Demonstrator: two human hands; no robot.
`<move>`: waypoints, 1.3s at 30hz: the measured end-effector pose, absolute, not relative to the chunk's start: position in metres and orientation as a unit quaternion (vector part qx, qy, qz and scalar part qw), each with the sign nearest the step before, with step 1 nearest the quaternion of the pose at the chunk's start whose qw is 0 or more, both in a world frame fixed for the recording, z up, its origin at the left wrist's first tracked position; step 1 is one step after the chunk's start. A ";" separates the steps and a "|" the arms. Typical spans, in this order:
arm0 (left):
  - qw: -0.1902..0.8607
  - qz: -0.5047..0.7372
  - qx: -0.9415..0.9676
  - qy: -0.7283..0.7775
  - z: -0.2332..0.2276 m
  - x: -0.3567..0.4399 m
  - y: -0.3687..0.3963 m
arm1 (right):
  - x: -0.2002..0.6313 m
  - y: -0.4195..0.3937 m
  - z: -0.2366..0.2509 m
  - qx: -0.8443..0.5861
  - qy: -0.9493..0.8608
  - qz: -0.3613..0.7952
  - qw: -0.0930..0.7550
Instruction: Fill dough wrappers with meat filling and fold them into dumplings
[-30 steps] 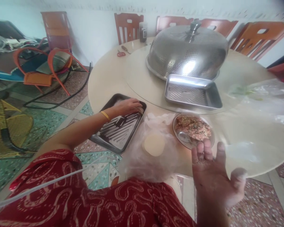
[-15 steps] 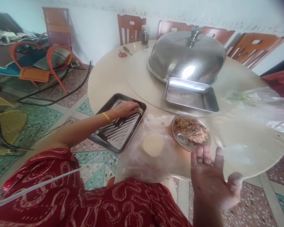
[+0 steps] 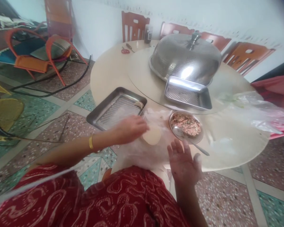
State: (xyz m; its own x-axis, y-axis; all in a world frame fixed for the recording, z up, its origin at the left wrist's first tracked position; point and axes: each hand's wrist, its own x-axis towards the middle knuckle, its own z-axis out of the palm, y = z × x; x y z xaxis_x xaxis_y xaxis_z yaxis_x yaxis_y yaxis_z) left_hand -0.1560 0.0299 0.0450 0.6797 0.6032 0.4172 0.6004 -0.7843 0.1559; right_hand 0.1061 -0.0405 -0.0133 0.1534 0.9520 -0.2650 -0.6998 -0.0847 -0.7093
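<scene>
left hand [image 3: 133,127]: palm down, bent low at the left edge of the dough round [image 3: 152,136]; fingertips bunched and blurred, contact or pinch impossible to judge.
right hand [image 3: 184,164]: palm up, fingers apart and slightly curled, grasping nothing; just on the near side of the plate [image 3: 198,139].
dough round: flat on the plastic bag [image 3: 132,154], between the tray [image 3: 119,89] and the plate; partly behind the left hand.
dough feel: probably light, soft and floppy, easily stretched or torn; best peeled up by the rim and carried on a flat palm.
plastic bag: thin and crinkled; likely slippery, liable to cling to the dough.
folded dough piece [image 3: 139,104]: inside the tray, at the far right corner; likely easy to dent, best held lightly along both sides.
tray: stiff metal, left of the bag; safest hold by the rim.
mince [image 3: 186,124]: on the plate, probably moist and sticky.
spoon [image 3: 201,148]: bowl in the mince, handle out over the near right rim; best taken by the handle end.
</scene>
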 end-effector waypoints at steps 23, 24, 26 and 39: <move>0.096 0.037 0.930 0.354 0.029 -0.110 0.032 | 0.107 -0.081 -0.026 -0.333 -0.173 0.660 0.651; 0.096 0.034 0.930 0.354 0.031 -0.110 0.032 | 0.107 -0.081 -0.026 -0.331 -0.173 0.660 0.652; 0.099 0.028 0.929 0.355 0.034 -0.109 0.032 | 0.107 -0.080 -0.026 -0.328 -0.175 0.660 0.653; 0.161 0.010 0.918 0.362 0.036 -0.111 0.039 | 0.108 -0.077 -0.029 -0.356 -0.244 0.626 0.650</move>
